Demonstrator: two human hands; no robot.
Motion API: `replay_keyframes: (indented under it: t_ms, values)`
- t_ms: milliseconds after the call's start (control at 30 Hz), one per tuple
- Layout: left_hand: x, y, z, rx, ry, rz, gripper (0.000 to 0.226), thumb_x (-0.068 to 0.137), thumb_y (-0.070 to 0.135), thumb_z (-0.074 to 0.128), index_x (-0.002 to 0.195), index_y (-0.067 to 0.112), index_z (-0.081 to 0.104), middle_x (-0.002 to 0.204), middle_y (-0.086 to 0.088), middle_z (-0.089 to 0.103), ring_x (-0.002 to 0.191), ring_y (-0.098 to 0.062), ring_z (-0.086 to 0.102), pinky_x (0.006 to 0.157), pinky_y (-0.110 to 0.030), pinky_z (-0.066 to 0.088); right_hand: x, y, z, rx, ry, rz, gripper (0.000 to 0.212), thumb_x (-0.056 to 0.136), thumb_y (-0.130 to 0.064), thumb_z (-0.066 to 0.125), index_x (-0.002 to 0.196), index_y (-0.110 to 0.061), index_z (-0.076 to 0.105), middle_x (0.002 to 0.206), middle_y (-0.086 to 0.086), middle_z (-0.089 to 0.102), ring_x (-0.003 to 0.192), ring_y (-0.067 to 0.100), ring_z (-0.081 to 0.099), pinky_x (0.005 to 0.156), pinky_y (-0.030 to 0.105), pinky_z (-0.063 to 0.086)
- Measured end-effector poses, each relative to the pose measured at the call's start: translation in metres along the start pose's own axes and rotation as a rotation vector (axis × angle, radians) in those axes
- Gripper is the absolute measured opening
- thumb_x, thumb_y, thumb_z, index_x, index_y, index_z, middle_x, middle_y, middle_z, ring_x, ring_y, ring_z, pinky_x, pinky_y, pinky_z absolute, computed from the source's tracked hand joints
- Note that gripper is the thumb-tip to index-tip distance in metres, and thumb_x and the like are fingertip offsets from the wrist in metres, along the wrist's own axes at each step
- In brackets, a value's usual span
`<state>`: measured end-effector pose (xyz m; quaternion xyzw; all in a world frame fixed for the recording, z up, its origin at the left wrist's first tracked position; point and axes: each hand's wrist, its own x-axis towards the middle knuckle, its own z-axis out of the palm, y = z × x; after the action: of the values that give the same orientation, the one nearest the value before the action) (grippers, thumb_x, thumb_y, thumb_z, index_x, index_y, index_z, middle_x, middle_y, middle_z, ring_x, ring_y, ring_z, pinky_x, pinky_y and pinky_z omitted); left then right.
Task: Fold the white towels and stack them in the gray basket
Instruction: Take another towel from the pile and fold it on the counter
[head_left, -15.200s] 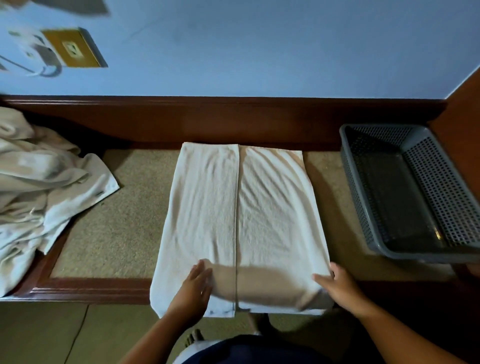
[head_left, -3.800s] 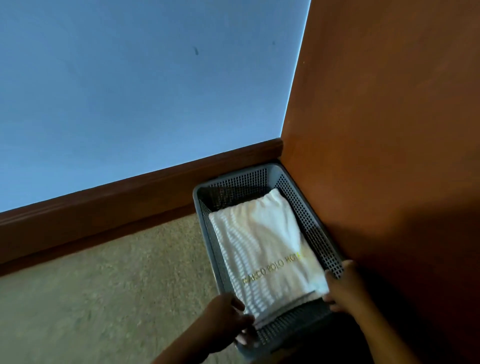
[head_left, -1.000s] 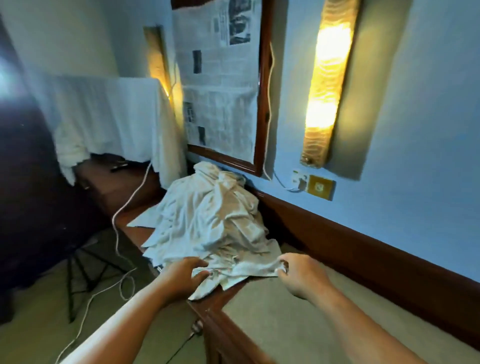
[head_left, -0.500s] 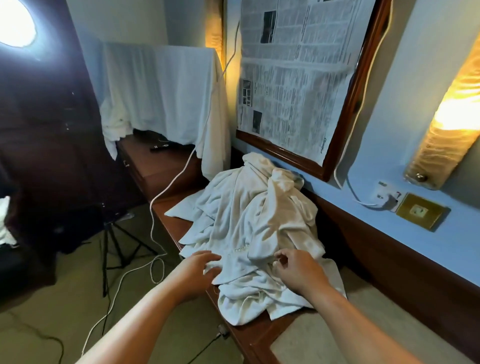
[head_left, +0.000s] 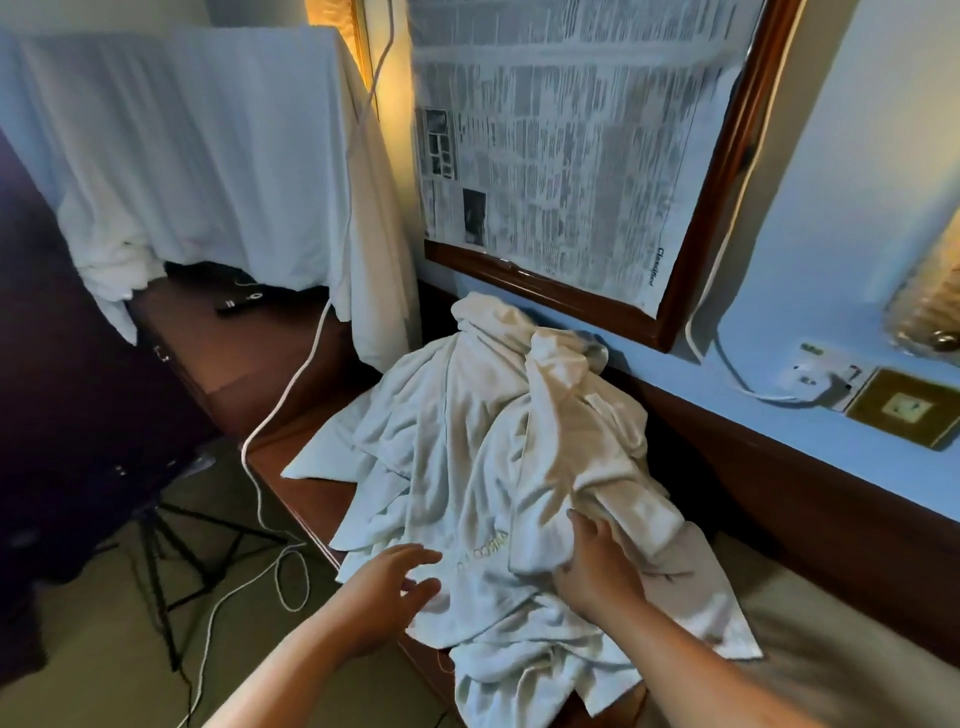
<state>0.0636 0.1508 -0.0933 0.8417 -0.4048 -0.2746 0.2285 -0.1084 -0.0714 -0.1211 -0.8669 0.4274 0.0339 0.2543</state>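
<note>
Closing in on the towel pile (head_left: 493, 447) on the counter (head_left: 301, 421); now clutching a fold with fingers of the right hand (head_left: 597, 571), left hand (head_left: 384, 577) spread loose beside. Starting another towel; basket unseen.

1. Towel pile (head_left: 483, 457): heaped high, covers the wooden counter (head_left: 298, 501) to its front edge.
2. Dark wall rail (head_left: 779, 493): closes the side behind the pile.
3. Newspaper-covered frame (head_left: 545, 302): just above the pile's peak.
4. White cable (head_left: 280, 401): hangs near the pile's left.
5. Beige mat (head_left: 831, 649): open surface to the right.
6. Front: open approach.
</note>
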Motion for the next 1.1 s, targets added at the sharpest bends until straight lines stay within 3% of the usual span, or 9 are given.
replay_keyframes:
  t_ms: [300, 367, 467, 567, 633, 733, 833, 933, 1100]
  values:
    - [0.145, 0.012, -0.062, 0.077, -0.088, 0.239, 0.025, 0.099, 0.045, 0.057, 0.122, 0.051, 0.050, 0.133, 0.022, 0.052, 0.098, 0.016, 0.060, 0.078, -0.002, 0.043, 0.089, -0.042, -0.005, 0.092, 0.307, 0.267, 0.053, 0.087, -0.058, 0.056, 0.127, -0.024, 0.045, 0.127, 0.003, 0.049, 0.116, 0.027, 0.054, 0.088, 0.036, 0.046]
    - [0.181, 0.021, -0.076, 0.100, -0.094, 0.311, 0.024, 0.100, 0.042, 0.057, 0.122, 0.049, 0.050, 0.129, 0.022, 0.052, 0.096, 0.022, 0.056, 0.076, 0.001, 0.040, 0.107, -0.049, -0.007, 0.068, 0.324, 0.301, 0.037, 0.090, -0.053, 0.053, 0.116, -0.025, 0.053, 0.120, 0.001, 0.054, 0.112, 0.025, 0.056, 0.087, 0.035, 0.046]
    - [0.223, 0.037, -0.085, 0.124, -0.070, 0.415, 0.029, 0.100, 0.034, 0.059, 0.124, 0.046, 0.048, 0.131, 0.018, 0.054, 0.096, 0.010, 0.060, 0.079, 0.000, 0.041, 0.112, -0.052, -0.009, 0.153, 0.382, 0.271, 0.013, 0.092, -0.033, 0.048, 0.094, -0.023, 0.056, 0.101, -0.001, 0.058, 0.100, 0.025, 0.060, 0.076, 0.032, 0.042]
    - [0.258, 0.066, -0.081, 0.181, -0.058, 0.593, 0.046, 0.098, 0.026, 0.062, 0.134, 0.046, 0.041, 0.148, 0.010, 0.047, 0.123, -0.003, 0.055, 0.107, -0.020, 0.042, 0.101, -0.048, -0.018, 0.457, 0.542, 0.316, 0.014, 0.095, -0.025, 0.046, 0.106, -0.019, 0.053, 0.099, 0.002, 0.062, 0.095, 0.025, 0.061, 0.072, 0.031, 0.040]
    - [0.267, 0.094, -0.075, 0.291, -0.039, 0.665, 0.064, 0.098, 0.026, 0.062, 0.149, 0.045, 0.029, 0.163, 0.009, 0.026, 0.146, -0.013, 0.033, 0.122, -0.032, 0.028, 0.082, -0.047, -0.038, 0.600, 0.642, 0.317, 0.022, 0.101, -0.020, 0.043, 0.121, -0.020, 0.052, 0.106, 0.001, 0.064, 0.099, 0.022, 0.062, 0.075, 0.027, 0.041]
    - [0.266, 0.144, -0.063, 0.408, -0.052, 0.866, 0.080, 0.096, 0.033, 0.062, 0.158, 0.043, 0.013, 0.167, 0.011, 0.012, 0.151, -0.015, 0.016, 0.123, -0.041, 0.017, 0.036, -0.040, -0.073, 0.659, 0.793, 0.269, 0.022, 0.103, -0.013, 0.041, 0.097, -0.031, 0.054, 0.087, -0.009, 0.061, 0.079, 0.005, 0.058, 0.063, 0.019, 0.039]
    - [0.257, 0.188, -0.046, 0.388, -0.214, 1.072, 0.053, 0.094, 0.038, 0.064, 0.144, 0.043, 0.045, 0.146, 0.016, 0.052, 0.136, -0.007, 0.042, 0.121, -0.044, 0.021, -0.015, -0.027, -0.105, 0.665, 0.810, 0.260, 0.013, 0.095, -0.028, 0.061, 0.082, -0.030, 0.059, 0.074, -0.010, 0.061, 0.070, 0.004, 0.056, 0.059, 0.016, 0.041]
    - [0.240, 0.215, -0.027, 0.505, -0.383, 1.196, 0.023, 0.096, 0.036, 0.061, 0.118, 0.040, 0.064, 0.118, 0.015, 0.067, 0.112, -0.008, 0.056, 0.109, -0.039, 0.030, -0.064, -0.014, -0.127, 0.482, 0.649, 0.341, 0.042, 0.064, -0.064, 0.078, 0.086, -0.034, 0.057, 0.079, -0.019, 0.063, 0.070, 0.001, 0.058, 0.055, 0.017, 0.043]
    - [0.232, 0.208, -0.002, 0.483, -0.426, 1.149, 0.004, 0.098, 0.033, 0.053, 0.096, 0.032, 0.050, 0.096, 0.012, 0.060, 0.089, -0.014, 0.054, 0.096, -0.032, 0.033, -0.105, 0.002, -0.133, 0.247, 0.515, 0.349, 0.029, 0.069, -0.031, 0.062, 0.094, -0.041, 0.052, 0.085, -0.018, 0.062, 0.079, 0.000, 0.058, 0.061, 0.018, 0.047]
